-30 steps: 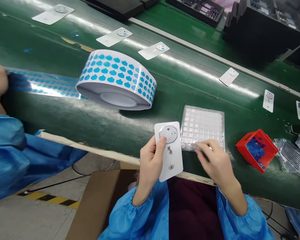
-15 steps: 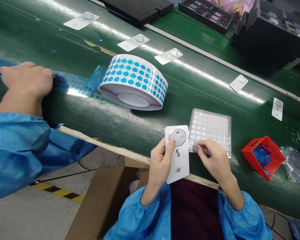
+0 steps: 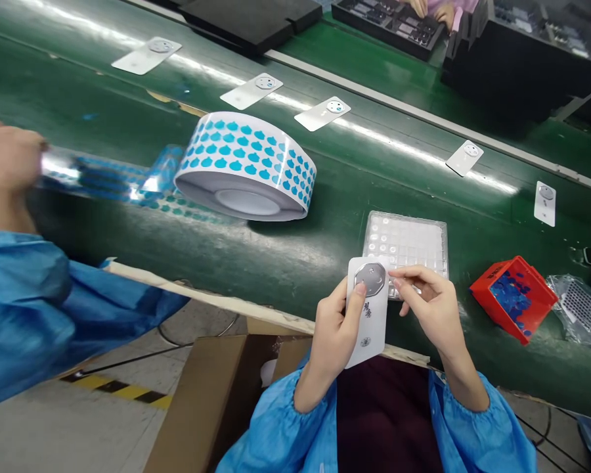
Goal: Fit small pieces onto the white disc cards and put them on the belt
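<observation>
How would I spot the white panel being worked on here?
Find the green surface, then the clear tray on it. Before the tray's lower-left corner, the left hand holds the white panel; similar panels lie unheld on the surface.

On the tabletop (image 3: 339,203), a sticker roll (image 3: 246,154) lies left of the compartment tray (image 3: 418,236) and a bin (image 3: 540,299) right, the left hand's (image 3: 335,325) phone back panel (image 3: 375,328) at its near left.

White panel (image 3: 375,322), tilted; grey octagonal inset (image 3: 373,279) near top, dark characters (image 3: 367,309) below. Clear gridded tray (image 3: 419,255) flat, partly behind.
</observation>
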A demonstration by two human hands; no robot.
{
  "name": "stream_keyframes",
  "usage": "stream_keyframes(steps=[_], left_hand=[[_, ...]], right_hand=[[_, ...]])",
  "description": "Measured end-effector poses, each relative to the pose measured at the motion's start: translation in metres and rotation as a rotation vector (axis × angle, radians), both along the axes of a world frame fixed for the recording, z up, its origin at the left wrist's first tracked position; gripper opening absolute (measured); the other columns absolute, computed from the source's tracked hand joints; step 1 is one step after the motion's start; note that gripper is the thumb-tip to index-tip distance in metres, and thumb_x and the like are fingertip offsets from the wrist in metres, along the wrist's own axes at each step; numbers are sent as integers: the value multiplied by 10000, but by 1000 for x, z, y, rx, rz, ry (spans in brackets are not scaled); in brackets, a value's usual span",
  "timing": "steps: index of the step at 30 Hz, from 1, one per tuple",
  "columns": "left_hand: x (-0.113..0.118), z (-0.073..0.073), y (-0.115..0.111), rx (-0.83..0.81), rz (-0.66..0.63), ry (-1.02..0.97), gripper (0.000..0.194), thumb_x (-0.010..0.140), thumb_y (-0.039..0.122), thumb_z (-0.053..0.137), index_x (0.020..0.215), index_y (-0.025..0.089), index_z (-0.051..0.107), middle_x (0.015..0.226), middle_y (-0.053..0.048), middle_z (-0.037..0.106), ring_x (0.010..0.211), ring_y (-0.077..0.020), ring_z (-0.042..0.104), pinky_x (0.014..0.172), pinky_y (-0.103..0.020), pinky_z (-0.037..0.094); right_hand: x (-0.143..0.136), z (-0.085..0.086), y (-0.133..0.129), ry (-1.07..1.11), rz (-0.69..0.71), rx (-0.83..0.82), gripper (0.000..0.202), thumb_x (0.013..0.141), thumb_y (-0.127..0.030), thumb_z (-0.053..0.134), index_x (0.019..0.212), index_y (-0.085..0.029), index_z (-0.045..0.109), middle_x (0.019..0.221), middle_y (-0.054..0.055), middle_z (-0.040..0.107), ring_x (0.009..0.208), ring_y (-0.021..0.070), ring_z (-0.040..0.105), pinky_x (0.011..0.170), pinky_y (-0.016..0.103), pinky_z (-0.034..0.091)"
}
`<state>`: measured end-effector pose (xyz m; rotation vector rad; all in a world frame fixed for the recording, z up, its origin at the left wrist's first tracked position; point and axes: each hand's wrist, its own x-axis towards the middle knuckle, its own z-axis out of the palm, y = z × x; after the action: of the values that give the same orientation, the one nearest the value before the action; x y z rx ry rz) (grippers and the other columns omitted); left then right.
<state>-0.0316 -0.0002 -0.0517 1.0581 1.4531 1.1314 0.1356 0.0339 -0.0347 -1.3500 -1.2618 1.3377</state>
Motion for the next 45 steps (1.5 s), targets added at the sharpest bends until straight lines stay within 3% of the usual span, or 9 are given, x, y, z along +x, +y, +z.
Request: stream_keyframes(steps=[4,8,14,22,34,40,45], left_hand=[[2,0,-2,4,-22,-2,366,1065,464,529,943,168,705,617,24,555,539,-129,470,513,-224,366],[4,-1,-3,17,-44,11,364,1079,447,514,1068,165,745,651,18,581,579,-141,493,545,-231,384],[4,-3,-5,9,-75,31,389,1095,443,501,1213,170,752,683,16,600,622,-156,531,589,-244,415],[5,1,-3,21,-113,37,389,1094,434,491,1191,172,761,710,8,634,609,-152,544,574,-243,412],[2,2,-2,30,-174,101,381,1098,422,487,1208,188,767,726,3,658,623,-158,561,604,-248,428],[3,6,-7,47,-172,90,363,1086,420,499,1107,176,767,730,-14,660,633,-167,574,598,-254,433],[3,6,-6,10,-127,-10,392,1068,498,540,1073,177,766,669,-2,617,575,-154,513,539,-246,416]], right_hand=[[1,1,-1,10,6,-22,209,941,-395,786,1075,-244,836,896,20,721,637,122,623,475,203,571],[0,0,-3,-48,-5,-71,241,905,-426,833,1010,-214,789,964,48,747,747,157,673,502,195,555],[1,2,-2,-106,32,-53,210,938,-418,767,975,-211,769,957,47,718,746,159,634,550,232,570],[4,6,2,-155,88,-33,194,923,-399,761,945,-207,782,923,44,729,768,177,622,627,280,598],[9,12,6,-284,88,-13,130,894,-356,763,894,-229,792,813,4,701,658,143,558,606,279,500],[9,14,4,-180,49,-54,187,848,-365,809,828,-216,698,810,1,675,727,157,610,611,262,516],[12,5,2,-42,8,-69,364,787,-388,898,984,-244,627,847,-29,594,740,151,565,555,234,494]])
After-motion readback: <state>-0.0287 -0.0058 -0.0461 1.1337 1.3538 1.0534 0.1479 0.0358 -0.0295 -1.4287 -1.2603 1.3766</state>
